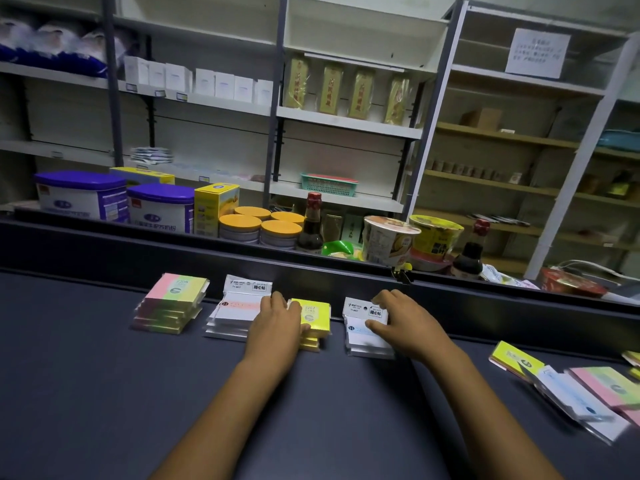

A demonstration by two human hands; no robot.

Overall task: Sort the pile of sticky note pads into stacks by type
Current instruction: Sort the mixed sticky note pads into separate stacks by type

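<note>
Both forearms extended forward over the dark table (86, 393), palms down. Left hand (277, 323) laid on the near left part of the yellow pad stack (315, 318), fingers curled over its left edge beside the white pad stack with red print (235, 315); grip closed on the yellow stack. Right hand (403, 320) set on the white pad stack with blue print (360, 336), thumb on its top face, fingers curled over the far right corner; grip closed on that stack. Four stacks ranged in a row along the table's raised back wall (346, 271): pink-green-yellow pad stack (171, 303) at far left, labelled "2206", then red-print white, yellow labelled "2207", and blue-print white. White packs carrying header cards at the far end, printed "TY-6837" with a boxed label in Chinese characters; long axes running away from the viewer, headers pointing to the back wall. Yellow stack near square, top pad lying slightly askew to those below. Unsorted pile (571, 389) at right edge of the table, well apart from the row, pads lying overlapped and angled: yellow, white with blue print, pink-green. Smaller writing not legible. Behind the wall: purple-lidded tubs (114, 199), orange-lidded tins (263, 225), dark sauce bottles (311, 226), instant noodle cups (391, 239).
</note>
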